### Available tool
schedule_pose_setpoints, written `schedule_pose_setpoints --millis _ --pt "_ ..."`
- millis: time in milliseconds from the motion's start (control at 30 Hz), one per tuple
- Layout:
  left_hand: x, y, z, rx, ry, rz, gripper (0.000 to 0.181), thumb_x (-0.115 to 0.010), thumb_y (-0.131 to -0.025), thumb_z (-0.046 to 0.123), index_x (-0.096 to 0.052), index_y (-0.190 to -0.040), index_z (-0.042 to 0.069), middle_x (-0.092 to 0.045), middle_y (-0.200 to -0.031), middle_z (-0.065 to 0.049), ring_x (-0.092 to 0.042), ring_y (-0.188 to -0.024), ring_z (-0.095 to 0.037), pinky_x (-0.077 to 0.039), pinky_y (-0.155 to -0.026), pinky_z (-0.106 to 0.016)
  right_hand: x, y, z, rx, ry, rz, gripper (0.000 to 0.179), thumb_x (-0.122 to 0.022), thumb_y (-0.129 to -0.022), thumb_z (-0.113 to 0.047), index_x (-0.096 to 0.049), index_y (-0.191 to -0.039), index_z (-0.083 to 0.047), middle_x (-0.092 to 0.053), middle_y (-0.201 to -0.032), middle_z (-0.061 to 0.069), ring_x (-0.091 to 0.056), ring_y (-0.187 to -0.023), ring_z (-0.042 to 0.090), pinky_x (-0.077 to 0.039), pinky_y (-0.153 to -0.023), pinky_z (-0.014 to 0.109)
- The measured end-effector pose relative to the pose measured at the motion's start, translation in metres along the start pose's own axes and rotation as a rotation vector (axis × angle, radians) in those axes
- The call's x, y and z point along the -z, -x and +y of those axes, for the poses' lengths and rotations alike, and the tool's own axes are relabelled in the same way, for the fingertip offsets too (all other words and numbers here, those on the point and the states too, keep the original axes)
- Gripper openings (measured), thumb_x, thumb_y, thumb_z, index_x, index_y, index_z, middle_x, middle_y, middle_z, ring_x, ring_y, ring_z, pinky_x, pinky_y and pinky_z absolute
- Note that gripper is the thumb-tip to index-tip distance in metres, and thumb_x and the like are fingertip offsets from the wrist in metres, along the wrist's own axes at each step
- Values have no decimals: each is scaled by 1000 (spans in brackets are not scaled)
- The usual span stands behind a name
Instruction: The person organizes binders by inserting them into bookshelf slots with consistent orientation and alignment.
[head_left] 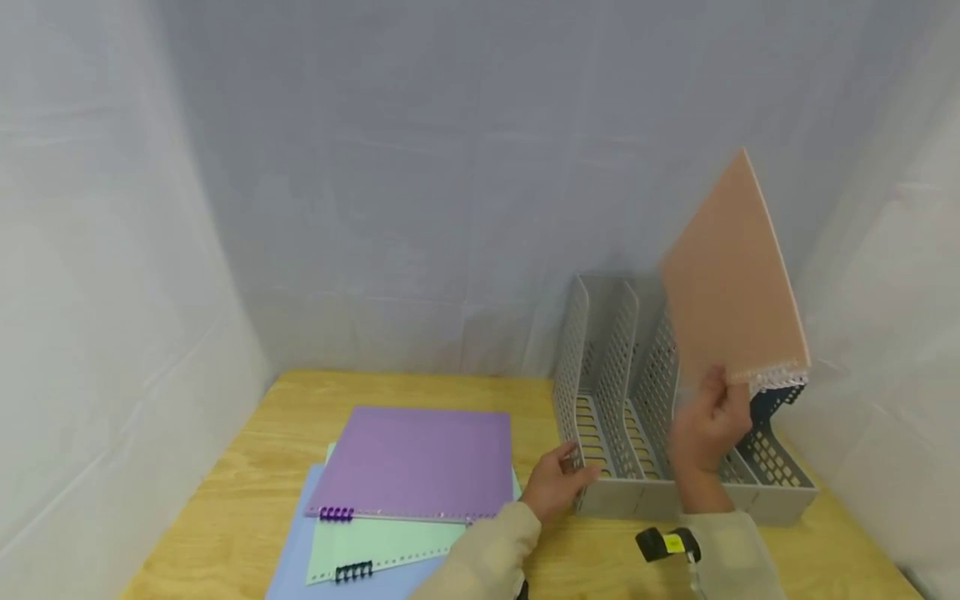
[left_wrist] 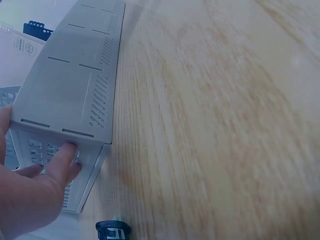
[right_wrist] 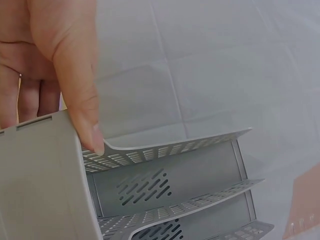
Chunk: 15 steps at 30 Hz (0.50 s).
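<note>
My left hand (head_left: pixel 557 483) grips the front left corner of a grey file organizer (head_left: pixel 697 497). In the left wrist view its fingers (left_wrist: pixel 62 162) press the organizer's perforated side. The right wrist view shows a thumb (right_wrist: pixel 85 110) hooked over the organizer's front edge. Raised above the right-hand slots, my right hand (head_left: pixel 708 425) pinches an orange spiral notebook (head_left: pixel 738 283) near its bound lower edge. The notebook stands tilted, its clear coil at the lower right. Behind that hand, a dark navy item (head_left: pixel 767 403) shows in a right slot; most of it is hidden.
To the left on the wooden table (head_left: pixel 225 483), a purple spiral notebook (head_left: pixel 427 462) lies over a green one (head_left: pixel 390 546), with a blue one (head_left: pixel 288 562) underneath. White sheeting (head_left: pixel 420 183) hangs behind and at both sides. The organizer has upright perforated dividers (head_left: pixel 621 367).
</note>
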<state>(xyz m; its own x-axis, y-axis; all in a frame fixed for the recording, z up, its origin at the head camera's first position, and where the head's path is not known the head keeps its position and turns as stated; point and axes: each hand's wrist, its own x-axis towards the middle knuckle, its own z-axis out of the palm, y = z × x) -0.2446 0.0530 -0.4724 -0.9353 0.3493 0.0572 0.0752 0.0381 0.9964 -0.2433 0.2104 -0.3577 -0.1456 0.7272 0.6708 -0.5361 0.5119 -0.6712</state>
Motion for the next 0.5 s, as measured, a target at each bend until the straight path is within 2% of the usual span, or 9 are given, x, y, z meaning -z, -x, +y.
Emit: schedule_pose_setpoints --millis 100,200,300,500 --pt "-1 1 -1 2 0 3 66 -71 -90 18 -41 -140 -12 -58 -127 -28 -58 -118 -36 -53 -92 -41 1 -2 0 -3 -18 5 23 -55 -98 -8 -65 -105 11 -69 -107 18 -60 -95 4 -46 -85 17" --pt "-2 2 -1 1 9 5 66 -72 -89 18 -41 -140 -12 -59 -126 -28 -58 -117 -36 -54 -91 -40 1 -2 -13 7 -28 16 22 -52 -98 -3 -63 -106 15 -67 -108 22 -59 -96 4 -46 -87 17" --pt "-2 1 1 0 10 8 66 -71 -90 18 -41 -140 -11 -59 -125 -27 -58 -117 -36 -54 -90 -40 1 -5 -14 8 -35 33 22 -52 -97 0 -62 -108 16 -66 -111 23 -58 -97 3 -45 -88 18" --pt "-3 1 0 10 6 20 67 -71 -90 21 -41 -140 -11 -56 -129 -29 -55 -120 -39 -52 -94 -43 1 -9 5 -21 -25 43 22 -55 -97 -6 -65 -106 12 -68 -109 17 -60 -94 7 -46 -85 18"
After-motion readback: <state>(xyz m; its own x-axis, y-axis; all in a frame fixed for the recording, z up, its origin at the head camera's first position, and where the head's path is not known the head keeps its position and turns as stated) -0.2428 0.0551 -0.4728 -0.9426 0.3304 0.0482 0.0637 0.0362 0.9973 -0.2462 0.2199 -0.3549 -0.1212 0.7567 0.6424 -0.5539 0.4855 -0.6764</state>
